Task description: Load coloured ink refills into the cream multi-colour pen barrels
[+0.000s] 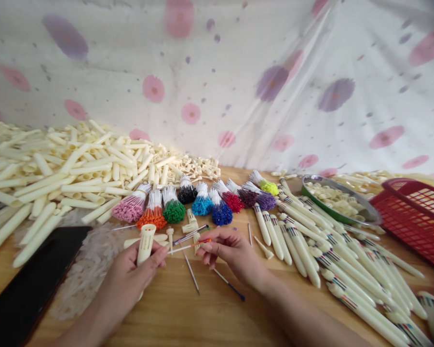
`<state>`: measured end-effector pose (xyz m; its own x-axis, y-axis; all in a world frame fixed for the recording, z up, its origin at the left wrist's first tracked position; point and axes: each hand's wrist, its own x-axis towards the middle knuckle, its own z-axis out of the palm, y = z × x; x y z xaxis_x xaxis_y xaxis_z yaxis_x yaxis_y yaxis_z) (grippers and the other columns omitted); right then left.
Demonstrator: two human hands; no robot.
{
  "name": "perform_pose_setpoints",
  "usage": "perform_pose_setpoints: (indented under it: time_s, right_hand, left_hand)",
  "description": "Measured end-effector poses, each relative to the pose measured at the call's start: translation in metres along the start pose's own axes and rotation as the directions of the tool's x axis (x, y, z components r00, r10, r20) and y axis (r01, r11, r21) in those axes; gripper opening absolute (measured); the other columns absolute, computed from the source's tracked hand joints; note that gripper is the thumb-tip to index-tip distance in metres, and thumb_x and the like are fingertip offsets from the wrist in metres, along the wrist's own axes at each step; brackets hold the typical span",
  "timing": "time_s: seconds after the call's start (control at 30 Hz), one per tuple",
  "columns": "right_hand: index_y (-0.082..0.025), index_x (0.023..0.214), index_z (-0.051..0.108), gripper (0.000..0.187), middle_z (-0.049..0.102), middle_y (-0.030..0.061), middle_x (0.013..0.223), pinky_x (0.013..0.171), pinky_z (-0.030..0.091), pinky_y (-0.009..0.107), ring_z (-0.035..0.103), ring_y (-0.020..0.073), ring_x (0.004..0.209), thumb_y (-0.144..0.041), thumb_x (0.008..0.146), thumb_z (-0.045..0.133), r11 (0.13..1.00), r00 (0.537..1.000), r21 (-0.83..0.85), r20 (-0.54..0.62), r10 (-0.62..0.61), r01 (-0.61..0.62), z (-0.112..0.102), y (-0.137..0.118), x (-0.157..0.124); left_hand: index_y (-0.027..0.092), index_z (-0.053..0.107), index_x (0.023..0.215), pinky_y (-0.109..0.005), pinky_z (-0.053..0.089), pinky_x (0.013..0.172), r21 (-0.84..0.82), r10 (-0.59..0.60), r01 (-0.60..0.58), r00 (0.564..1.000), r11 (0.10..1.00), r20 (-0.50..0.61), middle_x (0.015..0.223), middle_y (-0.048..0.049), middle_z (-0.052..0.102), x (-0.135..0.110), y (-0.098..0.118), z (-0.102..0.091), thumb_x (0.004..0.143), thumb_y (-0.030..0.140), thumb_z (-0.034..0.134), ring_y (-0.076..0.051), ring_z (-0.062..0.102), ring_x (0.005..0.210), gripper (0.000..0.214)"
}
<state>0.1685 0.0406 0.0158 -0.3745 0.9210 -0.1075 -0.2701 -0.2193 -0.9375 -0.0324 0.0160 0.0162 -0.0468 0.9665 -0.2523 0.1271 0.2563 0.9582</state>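
My left hand (130, 277) is closed around a cream pen barrel (145, 243), held upright with its open end up. My right hand (231, 250) pinches an orange-tipped refill (190, 246) that points left toward the barrel. Two loose refills (229, 284) lie on the wooden table (188, 313) under my hands. Bundles of coloured refills (173, 209) stand in a row just beyond: pink, orange, green, black, light blue, dark blue, red, purple and yellow-green.
A large heap of empty cream barrels (58, 168) fills the left. Several assembled multicolour pens (329, 255) lie in rows on the right. A metal dish of small parts (338, 200) and a red basket (419, 217) stand far right. A dark flat object (29, 284) lies near left.
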Motion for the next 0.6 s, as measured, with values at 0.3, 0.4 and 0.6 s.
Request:
perform_pose_setpoints:
  time_s: [0.3,0.4,0.6]
  right_hand:
    - [-0.018,0.071,0.065,0.015,0.061,-0.0008,0.06,0.045,0.042,0.02,0.05,0.0077,0.049,-0.033,0.075,0.065,0.895,0.902,-0.301,-0.178,-0.393,0.33,-0.018,-0.026,0.0]
    - [-0.02,0.07,0.065,0.013,0.058,-0.0016,0.059,0.044,0.04,0.02,0.047,0.0077,0.049,-0.03,0.077,0.063,0.811,0.843,-0.434,-0.183,-0.505,0.392,-0.025,-0.043,-0.005]
    - [-0.021,0.071,0.067,0.014,0.06,0.0,0.063,0.049,0.041,0.021,0.05,0.0098,0.055,-0.027,0.081,0.059,0.672,0.857,-0.613,0.017,-0.515,0.416,-0.018,-0.049,-0.017]
  left_hand:
    - [0.025,0.054,0.085,-0.022,0.039,0.051,0.151,0.083,-0.111,0.98,0.982,0.182,0.067,0.0034,0.054,-0.013,0.005,0.002,0.072,0.047,0.06,-0.016,0.051,0.059,0.027]
    - [0.026,0.055,0.083,-0.023,0.041,0.054,0.229,0.137,-0.194,0.961,0.954,0.242,0.071,0.0018,0.057,-0.018,0.007,0.001,0.075,0.043,0.058,-0.019,0.054,0.068,0.019]
    - [0.025,0.052,0.08,-0.026,0.04,0.057,0.264,0.197,-0.268,0.943,0.926,0.267,0.074,0.0002,0.057,-0.019,0.007,0.004,0.08,0.043,0.052,-0.02,0.054,0.069,0.018]
